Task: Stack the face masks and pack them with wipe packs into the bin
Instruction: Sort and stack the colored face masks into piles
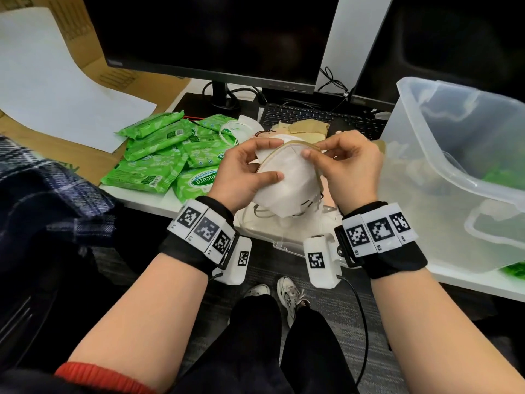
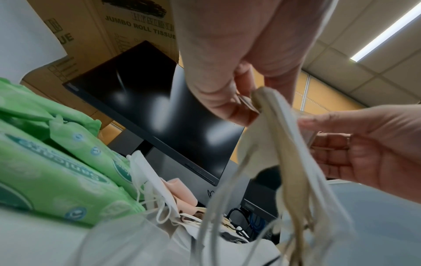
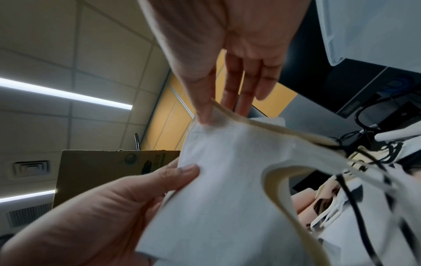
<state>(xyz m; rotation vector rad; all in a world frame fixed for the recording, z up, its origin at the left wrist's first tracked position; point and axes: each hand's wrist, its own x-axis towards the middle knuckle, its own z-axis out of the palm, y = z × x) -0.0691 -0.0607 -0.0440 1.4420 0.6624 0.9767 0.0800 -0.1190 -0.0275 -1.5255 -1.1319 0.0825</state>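
A stack of face masks (image 1: 287, 180), white on top with beige ones beneath, is held above the desk's front edge. My left hand (image 1: 270, 160) grips its left side, thumb on the white face. My right hand (image 1: 312, 150) pinches the top beige rim. In the left wrist view my left hand (image 2: 248, 108) pinches the mask edges (image 2: 289, 147), ear loops dangling. The right wrist view shows my right hand (image 3: 214, 111) with its thumb on the white mask (image 3: 227, 180). Green wipe packs (image 1: 159, 157) lie in a pile to the left. The clear bin (image 1: 426, 155) stands to the right.
More loose masks (image 1: 306, 129) lie on the desk behind my hands, in front of a keyboard (image 1: 321, 115) and two dark monitors (image 1: 216, 35). A clear plastic wrapper (image 1: 284, 234) lies under the stack. Something green shows inside the bin. Cardboard and white paper (image 1: 51, 81) sit far left.
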